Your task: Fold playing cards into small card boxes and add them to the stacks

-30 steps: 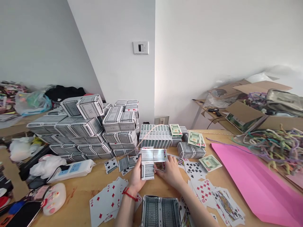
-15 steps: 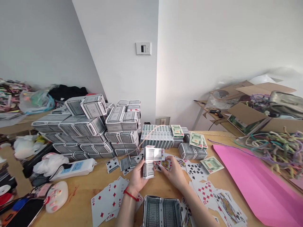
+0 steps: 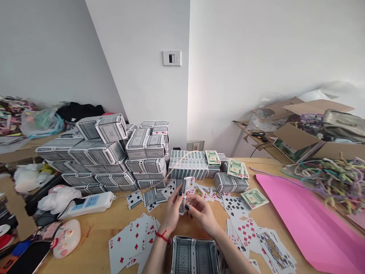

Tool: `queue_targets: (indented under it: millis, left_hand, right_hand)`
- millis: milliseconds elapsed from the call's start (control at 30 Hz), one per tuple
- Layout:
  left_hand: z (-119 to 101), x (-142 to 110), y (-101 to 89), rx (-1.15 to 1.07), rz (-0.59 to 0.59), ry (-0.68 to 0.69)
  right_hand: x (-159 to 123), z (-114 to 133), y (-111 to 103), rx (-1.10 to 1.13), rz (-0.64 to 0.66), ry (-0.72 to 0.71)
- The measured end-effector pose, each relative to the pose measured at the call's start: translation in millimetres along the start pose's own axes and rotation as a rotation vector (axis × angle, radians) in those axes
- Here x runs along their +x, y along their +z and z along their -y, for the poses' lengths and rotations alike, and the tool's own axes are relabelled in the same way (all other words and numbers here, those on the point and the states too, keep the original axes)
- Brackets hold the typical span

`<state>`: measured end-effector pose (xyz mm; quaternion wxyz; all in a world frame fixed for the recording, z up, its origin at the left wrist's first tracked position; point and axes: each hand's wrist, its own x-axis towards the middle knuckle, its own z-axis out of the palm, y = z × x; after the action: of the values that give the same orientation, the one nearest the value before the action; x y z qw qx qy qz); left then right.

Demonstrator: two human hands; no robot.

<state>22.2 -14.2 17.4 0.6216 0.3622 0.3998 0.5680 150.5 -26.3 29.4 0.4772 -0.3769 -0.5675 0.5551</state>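
Observation:
Joined playing cards (image 3: 184, 187) with grey patterned backs are held up over the table, turned nearly edge-on. My left hand (image 3: 170, 211) is closed on their left side, thumb against the patterned back. My right hand (image 3: 203, 214) is closed at their lower right, with thumb and fingers bent round the edge; part of its grip is hidden. Just below my hands, between the forearms, stands an open box made of cards (image 3: 194, 255). Loose cards lie face up on both sides, among them a two of diamonds (image 3: 121, 245) and a ten of diamonds (image 3: 245, 232).
Stacked card-built blocks (image 3: 105, 154) rise at the back left. Green card packs (image 3: 238, 167) sit at the back right, near a pink sheet (image 3: 299, 224). A white power strip (image 3: 94, 203) and a phone (image 3: 34, 257) lie left. Tangled pipe cleaners (image 3: 327, 182) lie far right.
The joined cards have turned from facing me to nearly edge-on. My right hand has moved left and closed at their lower part, away from the face-up cards behind.

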Motion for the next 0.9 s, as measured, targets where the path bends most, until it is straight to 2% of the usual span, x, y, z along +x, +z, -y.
queue_targets:
  millis: [100,300,400,600,700,800,900]
  left_hand:
    - [0.0,-1.4,3.8,-0.010,0.055,-0.021]
    - [-7.9,-4.9,13.9,-0.121,0.207,-0.099]
    - [-11.1,-5.7,14.2,-0.057,0.282,-0.079]
    - [-8.7,-6.3,10.8,0.311,0.225,-0.001]
    - [-7.8,-5.7,11.2,0.304,0.187,-0.019]
    - [-9.8,-4.7,9.7,0.224,0.102,-0.066]
    - [-11.8,-3.5,5.7,0.165,0.022,-0.020]
  right_hand:
    - [1.8,-1.7,-0.9,0.073,-0.054,0.057]
    - [1.7,-4.2,-11.0,0.146,-0.004,0.056]
    - [2.5,-4.8,-15.4,0.229,0.011,0.038]
    - [2.0,-4.6,-17.9,0.323,0.069,0.101]
    - [0.6,-1.6,-17.8,0.325,0.065,0.116]
    - [-0.1,1.1,-17.8,0.293,0.057,0.120]
    - [0.1,0.2,-19.0,0.261,0.031,0.157]
